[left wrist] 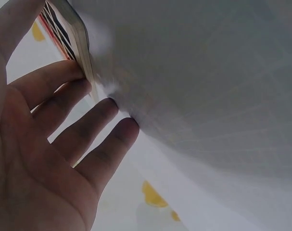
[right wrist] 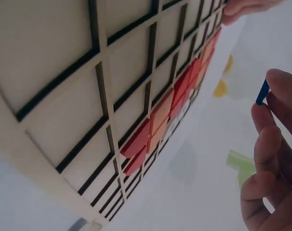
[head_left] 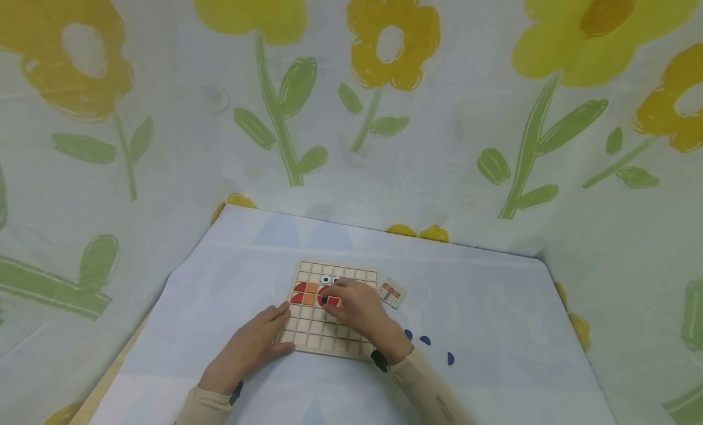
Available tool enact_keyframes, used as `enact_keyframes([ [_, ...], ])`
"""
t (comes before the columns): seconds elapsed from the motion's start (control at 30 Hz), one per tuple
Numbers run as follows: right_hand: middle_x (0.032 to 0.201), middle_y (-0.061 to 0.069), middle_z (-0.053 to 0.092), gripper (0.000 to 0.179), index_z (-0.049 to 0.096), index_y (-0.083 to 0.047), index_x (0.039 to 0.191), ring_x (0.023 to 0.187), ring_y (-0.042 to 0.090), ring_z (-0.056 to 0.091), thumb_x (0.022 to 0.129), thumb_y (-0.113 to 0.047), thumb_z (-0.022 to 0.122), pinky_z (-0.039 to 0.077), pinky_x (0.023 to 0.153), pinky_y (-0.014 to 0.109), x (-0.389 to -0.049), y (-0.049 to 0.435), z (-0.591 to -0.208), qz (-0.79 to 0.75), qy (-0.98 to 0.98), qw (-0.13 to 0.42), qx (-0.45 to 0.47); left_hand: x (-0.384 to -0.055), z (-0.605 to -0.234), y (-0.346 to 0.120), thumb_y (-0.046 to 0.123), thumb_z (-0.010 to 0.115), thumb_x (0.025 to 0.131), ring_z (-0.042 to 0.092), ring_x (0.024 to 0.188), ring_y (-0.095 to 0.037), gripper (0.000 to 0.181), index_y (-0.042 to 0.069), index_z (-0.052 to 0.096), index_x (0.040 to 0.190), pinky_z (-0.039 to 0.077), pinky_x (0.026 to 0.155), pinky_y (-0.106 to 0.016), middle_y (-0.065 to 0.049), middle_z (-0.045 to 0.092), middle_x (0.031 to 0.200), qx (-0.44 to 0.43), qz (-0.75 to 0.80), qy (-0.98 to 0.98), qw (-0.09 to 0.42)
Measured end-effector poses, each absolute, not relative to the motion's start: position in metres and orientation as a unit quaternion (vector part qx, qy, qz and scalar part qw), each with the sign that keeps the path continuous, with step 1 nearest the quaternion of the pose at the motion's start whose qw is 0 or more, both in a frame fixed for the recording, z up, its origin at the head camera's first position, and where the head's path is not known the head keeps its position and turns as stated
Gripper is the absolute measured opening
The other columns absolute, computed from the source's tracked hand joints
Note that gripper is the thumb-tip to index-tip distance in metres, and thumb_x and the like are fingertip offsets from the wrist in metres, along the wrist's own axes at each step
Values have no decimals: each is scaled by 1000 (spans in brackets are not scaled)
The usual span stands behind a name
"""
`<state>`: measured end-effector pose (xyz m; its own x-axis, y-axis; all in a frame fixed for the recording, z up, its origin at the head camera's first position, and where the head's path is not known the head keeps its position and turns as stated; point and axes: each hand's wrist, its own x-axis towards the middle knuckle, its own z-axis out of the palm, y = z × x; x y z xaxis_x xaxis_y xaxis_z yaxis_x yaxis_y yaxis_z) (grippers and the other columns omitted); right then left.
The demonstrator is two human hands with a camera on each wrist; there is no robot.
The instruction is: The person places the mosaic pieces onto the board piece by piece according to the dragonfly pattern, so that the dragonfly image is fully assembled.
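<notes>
A: Grid board [head_left: 315,327]?
B: Judged light, stiff; best held by its rim. Left hand [head_left: 251,345] lay with fingers nearly straight, touching the left edge, gripping nothing.
A: Blue piece [right wrist: 263,91]?
B: Probably light, hard, thin enough to slip; best taken edgewise. Right hand [head_left: 362,303] pinched it between fingertips, above the board.
</notes>
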<state>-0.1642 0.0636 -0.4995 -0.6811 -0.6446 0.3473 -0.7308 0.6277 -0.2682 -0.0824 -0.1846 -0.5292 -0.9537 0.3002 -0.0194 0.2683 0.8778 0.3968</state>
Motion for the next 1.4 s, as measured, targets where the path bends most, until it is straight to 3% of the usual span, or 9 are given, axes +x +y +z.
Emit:
enact_keyframes([
  [0.2,102,-10,73,17,80,-24,104,88,5,66,88,-31,82,55,75,17,-168,53,-505,134,-906,45,398,-82,-529,-185,40,81,85,45,139,-41,79,-5,53,143,41,113,-53,-16,48,153,155,200,967,32],
  [0.37,98,-13,72,14,81,-25,100,86,2,64,88,-31,82,54,75,16,-168,48,-507,114,-909,22,400,-81,-527,-185,40,81,85,44,140,-41,80,-5,52,144,40,114,-53,-16,47,154,148,202,967,38],
  [1.4,86,-15,68,5,83,-27,91,71,-3,58,87,-30,82,53,61,15,-171,35,-509,48,-912,2,408,-81,-529,-185,42,79,86,46,139,-40,79,-5,53,143,42,113,-51,-17,48,153,154,189,969,32],
])
